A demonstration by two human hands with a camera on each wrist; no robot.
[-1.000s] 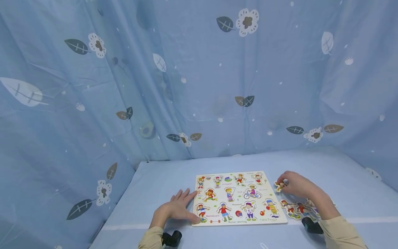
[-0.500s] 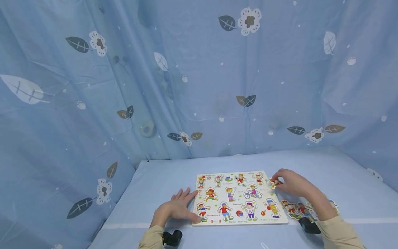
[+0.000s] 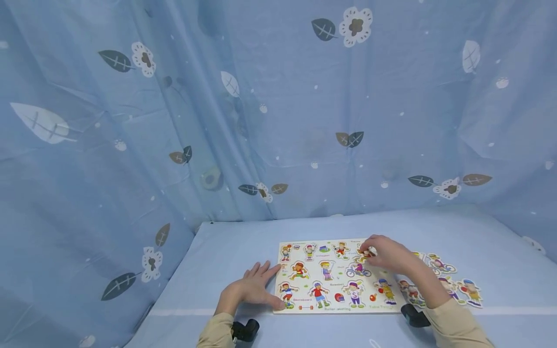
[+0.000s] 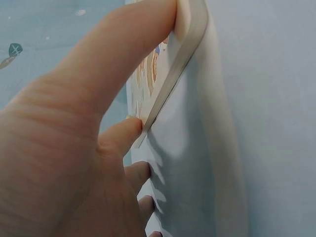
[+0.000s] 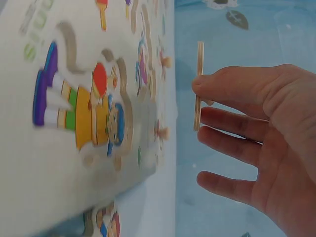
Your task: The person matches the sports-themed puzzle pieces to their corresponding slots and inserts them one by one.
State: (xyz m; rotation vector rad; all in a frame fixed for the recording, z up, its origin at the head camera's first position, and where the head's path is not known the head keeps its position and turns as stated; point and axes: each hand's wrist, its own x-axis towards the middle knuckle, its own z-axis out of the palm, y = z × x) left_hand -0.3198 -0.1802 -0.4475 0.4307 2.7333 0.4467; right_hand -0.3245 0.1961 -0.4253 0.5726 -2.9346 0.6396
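The right hand (image 3: 387, 254) has carried a piece (image 3: 366, 252) from beside the board (image 3: 314, 273) to above its far right part, pinching it level, clear of the surface. Left of that pinch, the left hand (image 3: 251, 291), fingers spread, touches the board's edge. Loose pieces (image 3: 470, 293) lie right of the pinch.

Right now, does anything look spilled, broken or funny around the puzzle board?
Nothing looks spilled or broken. The loose pieces lie bunched to the right of the puzzle board, not in a neat row, so they look messy.
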